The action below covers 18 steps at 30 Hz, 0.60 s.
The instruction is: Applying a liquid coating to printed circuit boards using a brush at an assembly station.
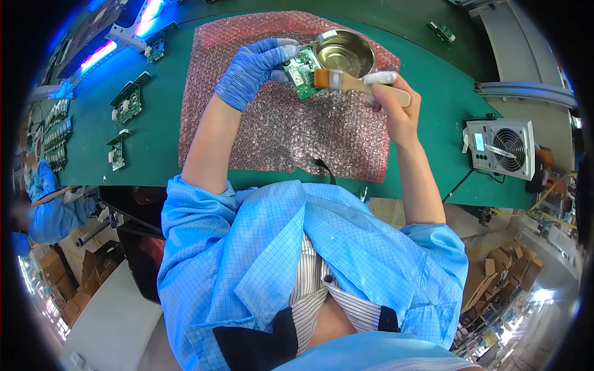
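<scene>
My left hand (252, 71), in a blue glove with pale fingertips, is closed on the edge of a green circuit board (302, 75) held above the bubble wrap. In my right hand (396, 99) is a flat brush (352, 83) with a pale wooden handle, its fingers wrapped round it and white covers on some fingertips. The brown bristles meet or overlap the board's right edge; whether they press on it I cannot tell. Just behind the board and brush stands a round metal bowl (345, 54), partly hidden by them.
Pink bubble wrap (247, 145) covers the middle of the green table (158, 154). More circuit boards (128, 102) lie at the left, and one board (441, 33) at the far right. A white fan unit (500, 148) stands on the right. Another person's blue sleeve (52, 210) shows far left.
</scene>
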Available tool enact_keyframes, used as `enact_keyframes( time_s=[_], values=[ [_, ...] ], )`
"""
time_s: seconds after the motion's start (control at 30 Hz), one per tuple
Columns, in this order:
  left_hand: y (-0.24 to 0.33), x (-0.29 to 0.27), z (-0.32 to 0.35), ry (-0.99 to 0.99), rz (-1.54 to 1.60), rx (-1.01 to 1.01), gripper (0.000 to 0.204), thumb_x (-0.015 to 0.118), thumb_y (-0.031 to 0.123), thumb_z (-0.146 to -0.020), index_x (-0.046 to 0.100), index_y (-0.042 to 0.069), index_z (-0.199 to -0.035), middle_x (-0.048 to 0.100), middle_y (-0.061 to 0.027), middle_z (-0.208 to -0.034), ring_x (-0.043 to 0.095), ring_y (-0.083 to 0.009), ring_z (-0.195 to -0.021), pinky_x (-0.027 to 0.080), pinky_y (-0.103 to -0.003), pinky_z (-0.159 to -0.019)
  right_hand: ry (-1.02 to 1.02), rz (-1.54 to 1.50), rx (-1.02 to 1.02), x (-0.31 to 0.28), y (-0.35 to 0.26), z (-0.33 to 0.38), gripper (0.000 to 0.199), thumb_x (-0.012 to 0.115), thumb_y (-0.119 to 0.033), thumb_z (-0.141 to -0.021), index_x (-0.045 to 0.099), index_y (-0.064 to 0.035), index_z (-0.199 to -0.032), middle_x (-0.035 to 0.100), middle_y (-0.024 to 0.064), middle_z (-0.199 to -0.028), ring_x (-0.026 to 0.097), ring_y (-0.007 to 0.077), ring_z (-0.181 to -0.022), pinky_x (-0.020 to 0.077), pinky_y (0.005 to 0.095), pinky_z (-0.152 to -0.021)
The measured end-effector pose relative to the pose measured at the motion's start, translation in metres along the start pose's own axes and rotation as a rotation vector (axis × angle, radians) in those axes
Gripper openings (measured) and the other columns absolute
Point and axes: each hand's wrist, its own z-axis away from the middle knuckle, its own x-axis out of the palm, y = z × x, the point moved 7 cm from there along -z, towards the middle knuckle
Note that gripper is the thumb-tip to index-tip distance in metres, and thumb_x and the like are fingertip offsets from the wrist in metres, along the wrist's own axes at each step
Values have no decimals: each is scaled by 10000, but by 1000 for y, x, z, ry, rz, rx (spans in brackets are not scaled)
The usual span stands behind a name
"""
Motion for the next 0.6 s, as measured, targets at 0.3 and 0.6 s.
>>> enact_keyframes(
  time_s=[0.3,0.6],
  values=[
    [6,4,7,14,-76,29,311,642,215,-721,583,33,-965,612,-64,-863,597,-140,-752,509,-231,-572,-204,242,-119,29,-7,-12,170,514,-130,-796,568,-26,-919,561,13,-711,510,60,-630,397,191,-547],
    [15,-1,5,40,-81,71,302,641,227,-722,591,54,-964,614,-51,-858,594,-134,-755,509,-238,-594,-114,54,-58,11,-14,-15,190,527,-130,-766,574,-20,-915,547,2,-680,494,46,-608,375,177,-525]
  ],
)
